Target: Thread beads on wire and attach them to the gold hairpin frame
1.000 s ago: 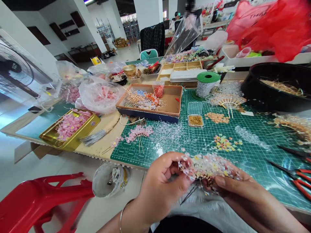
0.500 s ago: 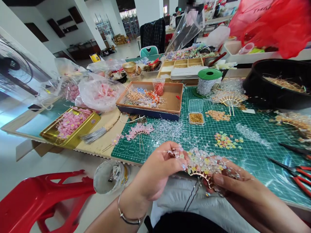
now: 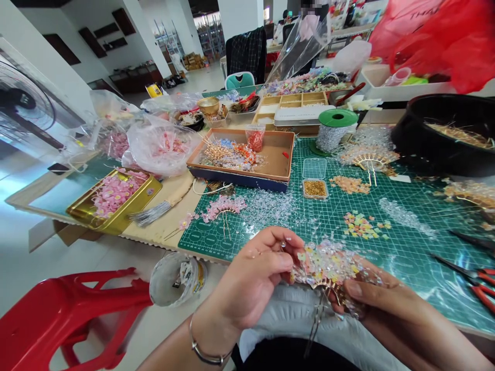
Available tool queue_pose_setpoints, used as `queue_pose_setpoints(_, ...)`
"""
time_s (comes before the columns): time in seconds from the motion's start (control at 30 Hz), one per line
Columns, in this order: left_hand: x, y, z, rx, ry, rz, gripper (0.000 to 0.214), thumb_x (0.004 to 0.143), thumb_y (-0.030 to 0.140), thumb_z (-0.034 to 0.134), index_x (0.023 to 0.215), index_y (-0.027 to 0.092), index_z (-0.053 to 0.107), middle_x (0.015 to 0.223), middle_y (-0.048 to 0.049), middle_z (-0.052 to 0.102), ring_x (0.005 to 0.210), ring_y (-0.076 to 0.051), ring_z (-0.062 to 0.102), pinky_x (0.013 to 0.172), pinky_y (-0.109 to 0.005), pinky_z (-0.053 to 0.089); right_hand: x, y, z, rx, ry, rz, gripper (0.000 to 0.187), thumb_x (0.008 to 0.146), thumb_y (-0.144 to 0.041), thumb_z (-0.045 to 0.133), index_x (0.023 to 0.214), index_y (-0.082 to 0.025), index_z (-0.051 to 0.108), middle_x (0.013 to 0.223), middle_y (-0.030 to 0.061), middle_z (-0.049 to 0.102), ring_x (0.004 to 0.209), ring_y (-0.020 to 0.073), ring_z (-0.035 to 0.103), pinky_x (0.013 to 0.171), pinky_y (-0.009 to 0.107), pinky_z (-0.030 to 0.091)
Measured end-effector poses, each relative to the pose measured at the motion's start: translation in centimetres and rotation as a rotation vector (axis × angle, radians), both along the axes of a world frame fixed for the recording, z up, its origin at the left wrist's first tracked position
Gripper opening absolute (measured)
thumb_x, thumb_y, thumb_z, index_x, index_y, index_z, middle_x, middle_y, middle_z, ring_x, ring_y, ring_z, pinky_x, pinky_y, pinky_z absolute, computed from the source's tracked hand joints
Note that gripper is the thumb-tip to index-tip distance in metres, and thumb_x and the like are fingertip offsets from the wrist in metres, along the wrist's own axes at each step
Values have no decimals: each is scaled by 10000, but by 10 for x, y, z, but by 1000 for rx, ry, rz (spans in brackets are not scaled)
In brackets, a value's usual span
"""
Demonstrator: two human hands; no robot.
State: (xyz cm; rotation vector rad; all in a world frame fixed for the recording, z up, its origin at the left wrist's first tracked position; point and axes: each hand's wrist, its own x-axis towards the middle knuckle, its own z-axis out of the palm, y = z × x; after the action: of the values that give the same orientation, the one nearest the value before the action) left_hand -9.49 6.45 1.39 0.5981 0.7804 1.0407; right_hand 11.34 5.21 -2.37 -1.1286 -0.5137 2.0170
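My right hand [image 3: 382,293] grips the right side of a beaded hairpin [image 3: 328,263], thumb in front on its gold arched base. Clear beads and small yellow, peach and pale green flowers cover the hairpin, and its two long prongs hang down over my lap. At its left end, my left hand [image 3: 259,273] is closed, thumb and index finger together on the edge beads; a clear bead shows by the index finger. What lies inside the left fingers is partly hidden. Both hands are above the near edge of the green cutting mat [image 3: 216,242].
Pliers with red handles [image 3: 475,281] lie at right. Loose flower pieces [image 3: 365,225], clear beads [image 3: 270,206], a small box of gold beads [image 3: 314,188] and a pink hairpin [image 3: 224,207] rest on the mat. Behind stand an orange-brown tray [image 3: 276,154] and a wire spool [image 3: 332,134].
The hairpin has tilted slightly and its prongs have swung a little to the right and down. My left fingers have shifted at its left end. The view has turned slightly.
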Motion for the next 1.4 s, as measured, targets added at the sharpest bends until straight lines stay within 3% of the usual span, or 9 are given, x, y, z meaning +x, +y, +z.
queue_pose_setpoints(0.2,-5,-2,-5,69,-28,-84,329,694,127,737,1014,180,684,863,-15,625,771,-109,521,710,-211,381,10,4,-13,89,30,100,232,755,-340,812,979,-285,783,901,81,716,731,241,610,688,407,545)
queue_pose_setpoints(0.37,-8,-7,-4,151,14,-195,519,659,49,810,1115,259,679,966,7,595,836,-113,539,759,-220,417,5,3,-7,57,2,71,188,732,-348,813,911,-297,787,835,69,728,694,247,624,648,391,539)
queue_pose_setpoints(0.57,-4,-11,1,141,-5,-180,438,649,114,875,1030,236,699,889,16,595,760,-107,535,762,-247,438,-3,1,1,-17,33,51,169,726,-298,819,888,-269,779,811,22,711,665,185,595,642,323,505)
queue_pose_setpoints(0.77,1,-13,1,127,35,-141,432,643,196,911,1007,207,677,879,4,601,755,-114,542,735,-255,447,-5,0,1,-36,68,48,179,730,-293,812,907,-280,791,770,26,705,655,203,595,625,336,503)
queue_pose_setpoints(0.9,3,-12,-1,137,1,-98,422,625,144,917,945,192,646,861,13,585,734,-94,529,710,-232,433,-1,2,-6,-19,90,98,267,741,-314,814,1008,-304,799,871,56,747,726,236,636,663,373,527)
queue_pose_setpoints(1.03,4,-12,-1,192,16,-58,391,637,95,899,904,184,626,895,10,582,741,-82,510,725,-218,439,5,4,-14,38,78,173,228,781,-357,780,1000,-300,799,906,79,748,773,266,648,708,411,546)
queue_pose_setpoints(1.3,5,-17,0,228,107,-49,389,677,152,883,936,196,596,903,-7,589,749,-106,529,729,-243,472,7,2,-17,71,20,180,168,779,-393,771,915,-295,787,904,76,741,777,280,655,739,438,551)
queue_pose_setpoints(1.4,5,-17,2,225,115,-42,403,670,133,883,936,196,586,890,5,570,737,-94,503,710,-226,446,3,0,-14,64,16,120,191,780,-388,766,959,-322,786,932,76,749,786,290,661,734,451,555)
